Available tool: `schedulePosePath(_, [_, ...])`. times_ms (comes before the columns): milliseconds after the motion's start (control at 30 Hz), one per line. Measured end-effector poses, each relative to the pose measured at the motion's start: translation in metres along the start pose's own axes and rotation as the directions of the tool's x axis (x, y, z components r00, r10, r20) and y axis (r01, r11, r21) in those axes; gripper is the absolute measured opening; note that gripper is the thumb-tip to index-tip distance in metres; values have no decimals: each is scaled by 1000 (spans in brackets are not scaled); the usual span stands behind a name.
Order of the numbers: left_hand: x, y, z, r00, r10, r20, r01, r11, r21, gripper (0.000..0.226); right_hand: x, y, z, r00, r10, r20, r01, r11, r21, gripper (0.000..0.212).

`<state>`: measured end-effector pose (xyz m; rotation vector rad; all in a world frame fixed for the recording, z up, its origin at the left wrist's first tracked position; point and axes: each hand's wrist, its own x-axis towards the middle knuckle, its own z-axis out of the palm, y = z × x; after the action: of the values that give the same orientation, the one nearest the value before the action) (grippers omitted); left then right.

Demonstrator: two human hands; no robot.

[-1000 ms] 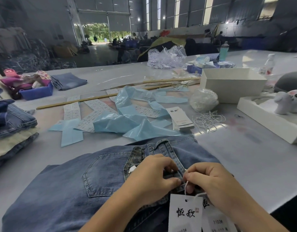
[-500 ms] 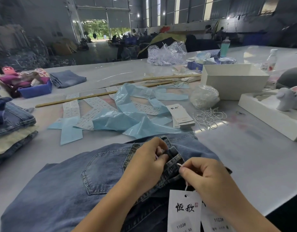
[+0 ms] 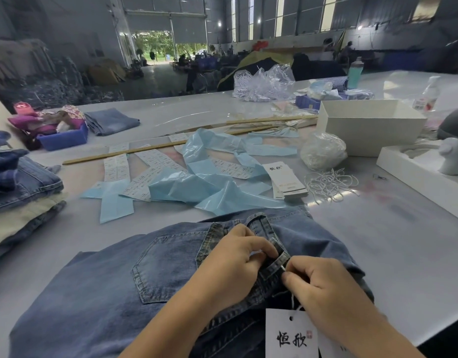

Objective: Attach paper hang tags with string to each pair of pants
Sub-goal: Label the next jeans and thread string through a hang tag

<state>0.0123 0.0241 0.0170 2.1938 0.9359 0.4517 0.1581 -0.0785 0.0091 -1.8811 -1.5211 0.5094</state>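
A pair of blue jeans (image 3: 98, 293) lies flat on the table in front of me, back pocket up. My left hand (image 3: 230, 264) pinches the belt loop (image 3: 275, 264) at the waistband. My right hand (image 3: 323, 288) pinches the white string (image 3: 292, 301) with its tip at the loop. The string runs down to a white paper hang tag (image 3: 290, 334) with black characters, hanging below my right hand. A second tag behind it is mostly hidden by my right wrist.
A stack of spare hang tags (image 3: 287, 180) and loose white strings (image 3: 331, 184) lie beyond the jeans, beside blue plastic sheets (image 3: 210, 184) and label strips. Folded jeans (image 3: 18, 182) are piled at left. White boxes (image 3: 370, 125) stand at right.
My right hand has brought the string tip up against the belt loop. My left hand has shifted its grip on the loop, and the view has tilted slightly.
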Motion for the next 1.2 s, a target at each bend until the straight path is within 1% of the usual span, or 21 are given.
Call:
schedulePosePath(133, [1, 1, 2, 999, -22, 30, 22, 1000, -3, 28, 2, -2, -1, 998, -50, 33, 53, 993, -110, 20])
schedulePosePath(267, [0, -1, 1, 999, -26, 42, 30, 995, -91, 30, 3, -3, 1, 996, -90, 12, 90, 985, -150, 21])
schedulePosePath(467, [-3, -6, -5, 1000, 9, 28, -3, 974, -225, 21, 4, -2, 8, 985, -142, -102, 141, 990, -19, 24])
schedulePosePath(633, [-7, -6, -12, 999, 33, -23, -39, 940, -339, 16, 9, -8, 7, 977, -179, -118, 180, 984, 2, 26])
schedulePosePath(733, [-10, -7, -9, 990, 35, -134, -75, 948, -310, 18, 10, -12, 5, 986, -142, -92, 151, 983, 103, 22])
schedulePosePath(800, [-11, -9, -9, 978, -24, -206, -60, 916, -396, 15, 11, -15, 1, 993, -103, -53, 111, 974, 195, 18])
schedulePosePath(900, [-11, -10, -11, 964, -140, -227, -31, 787, -616, 15, 12, -15, -7, 997, -64, 31, 51, 952, 300, 16])
schedulePosePath(1000, [-11, -5, -11, 970, -156, -184, -56, 598, -799, 15, 15, -16, -19, 990, -4, 137, -57, 897, 437, 15])
schedulePosePath(1033, [-11, -2, -11, 972, -158, -174, -61, 545, -836, 16, 15, -17, -21, 988, 19, 156, -95, 864, 495, 18])
schedulePosePath(1100, [-9, 4, -12, 976, -155, -150, -58, 481, -875, 17, 16, -22, -27, 982, 49, 184, -159, 742, 651, 20])
schedulePosePath(1133, [-8, 8, -13, 980, -140, -139, -55, 481, -875, 15, 15, -25, -29, 981, 49, 188, -171, 680, 713, 20])
schedulePosePath(1167, [-7, 11, -12, 983, -116, -146, -61, 539, -840, 10, 15, -25, -31, 982, 41, 182, -166, 644, 747, 21])
schedulePosePath(1200, [-7, 15, -11, 982, -87, -166, -74, 634, -770, 9, 19, -28, -32, 984, 36, 173, -158, 616, 772, 22])
